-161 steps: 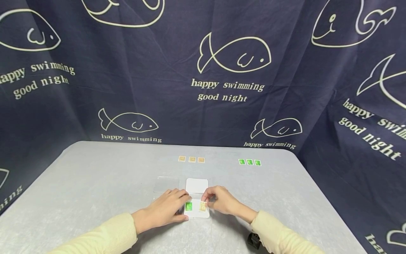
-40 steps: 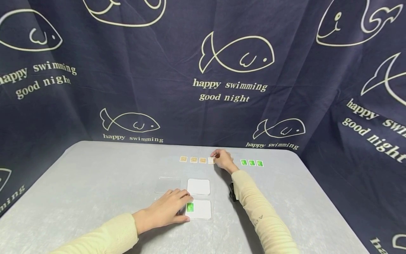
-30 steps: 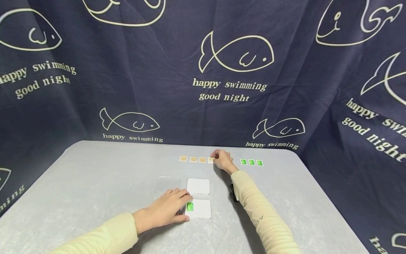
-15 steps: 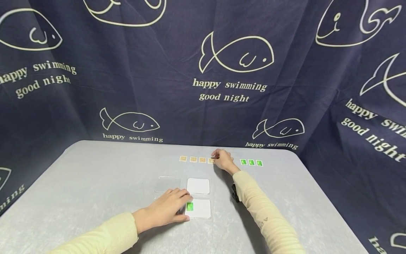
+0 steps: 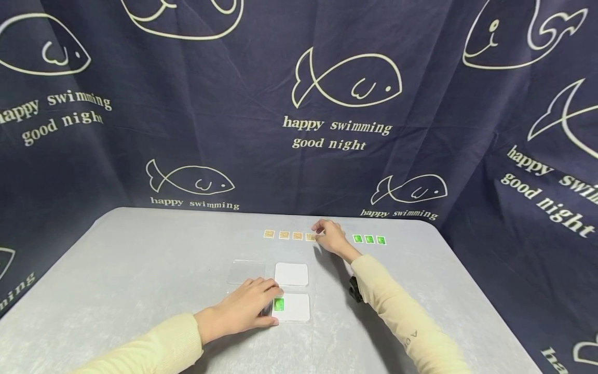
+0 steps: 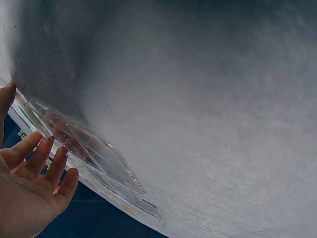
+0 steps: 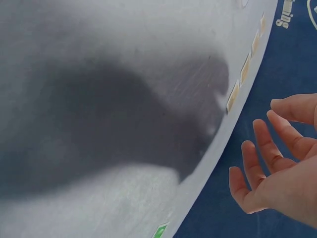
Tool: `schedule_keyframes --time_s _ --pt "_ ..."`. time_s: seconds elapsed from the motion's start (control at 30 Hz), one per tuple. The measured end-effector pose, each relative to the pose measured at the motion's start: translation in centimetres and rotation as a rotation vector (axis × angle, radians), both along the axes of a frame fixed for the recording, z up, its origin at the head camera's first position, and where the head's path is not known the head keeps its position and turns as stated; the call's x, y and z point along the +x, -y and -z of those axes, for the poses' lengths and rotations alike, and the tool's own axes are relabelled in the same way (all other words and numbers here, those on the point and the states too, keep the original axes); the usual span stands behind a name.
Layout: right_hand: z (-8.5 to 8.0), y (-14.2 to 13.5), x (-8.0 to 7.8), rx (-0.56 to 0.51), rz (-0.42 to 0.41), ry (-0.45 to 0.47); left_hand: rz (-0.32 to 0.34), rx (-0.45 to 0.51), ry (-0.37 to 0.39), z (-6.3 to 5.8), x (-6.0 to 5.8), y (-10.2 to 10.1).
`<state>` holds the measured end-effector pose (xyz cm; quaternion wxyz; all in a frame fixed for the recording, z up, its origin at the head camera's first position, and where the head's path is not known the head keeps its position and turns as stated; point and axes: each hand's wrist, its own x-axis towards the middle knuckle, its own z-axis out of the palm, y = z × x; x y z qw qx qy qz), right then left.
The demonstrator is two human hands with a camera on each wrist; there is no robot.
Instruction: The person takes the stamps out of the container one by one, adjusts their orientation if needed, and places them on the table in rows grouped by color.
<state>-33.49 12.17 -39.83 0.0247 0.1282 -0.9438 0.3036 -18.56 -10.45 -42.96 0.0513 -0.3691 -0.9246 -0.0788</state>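
Observation:
My left hand (image 5: 245,306) rests over the near clear plastic case, its fingertips (image 6: 34,138) at the case's edge. In that case a white insert (image 5: 297,307) bears a green stamp (image 5: 279,304) at its left end. The clear lid (image 6: 106,158) shows tilted in the left wrist view and is mostly hidden by my hand in the head view. My right hand (image 5: 333,238) is at the far row, just right of a tan stamp (image 5: 310,237) lying on the table. Its fingers are spread and relaxed, with nothing between them in the right wrist view.
Three more tan stamps (image 5: 284,235) continue the row leftward. Right of my hand lie three green stamps (image 5: 369,239). A second case with a white insert (image 5: 291,274) and clear lid (image 5: 246,271) lies beyond the near one. A dark printed curtain (image 5: 261,130) hangs behind the table.
My right hand has carried a tan stamp from the near white insert to the right end of the tan row and let go of it. My left hand has stayed put.

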Motion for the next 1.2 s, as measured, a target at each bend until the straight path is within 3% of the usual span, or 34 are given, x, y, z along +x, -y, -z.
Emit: schedule_keyframes --time_s 0.77,1.2 --pt "0.7 -1.1 6.7 -0.06 -0.297 -0.098 -0.032 0.005 -0.012 -0.1 0.3 -0.1" --pt "1.0 -0.5 10.1 -0.084 -0.375 -0.059 -0.041 -0.009 0.0 -0.2 0.2 0.1"
